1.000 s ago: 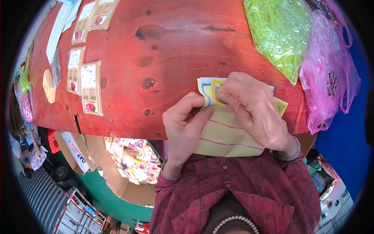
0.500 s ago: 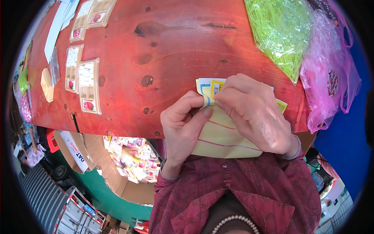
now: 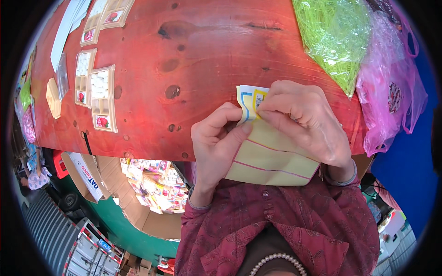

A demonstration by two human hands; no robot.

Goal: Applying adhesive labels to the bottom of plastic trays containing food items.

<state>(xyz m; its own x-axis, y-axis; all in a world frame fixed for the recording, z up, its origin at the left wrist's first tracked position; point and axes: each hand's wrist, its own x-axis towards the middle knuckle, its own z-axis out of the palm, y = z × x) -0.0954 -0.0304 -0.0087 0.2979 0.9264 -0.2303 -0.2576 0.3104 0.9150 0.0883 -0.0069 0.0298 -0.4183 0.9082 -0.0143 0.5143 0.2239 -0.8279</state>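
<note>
Tabletop (image 3: 230, 50): red wood; the sheet is at its near edge, right of the middle, though I cannot tell whether it rests there.
Carton (image 3: 159, 228): under the near edge, to my left, with many small packs (image 3: 159, 186) inside.
Sheet (image 3: 271, 170): only its upper corner is bent over; the rest lies uncurled, and I see no piece free of it. It is pale yellow, thin and crossed by pinkish lines; the bent corner shows white and a blue line.
Right hand (image 3: 311, 122): my fingers pinch the sheet beside the label.
Left hand (image 3: 216, 140): thumb and forefinger gripping the bent corner.
Label (image 3: 259, 99): yellow-edged, with a barcode; it seems attached, so I judge little is done.
</note>
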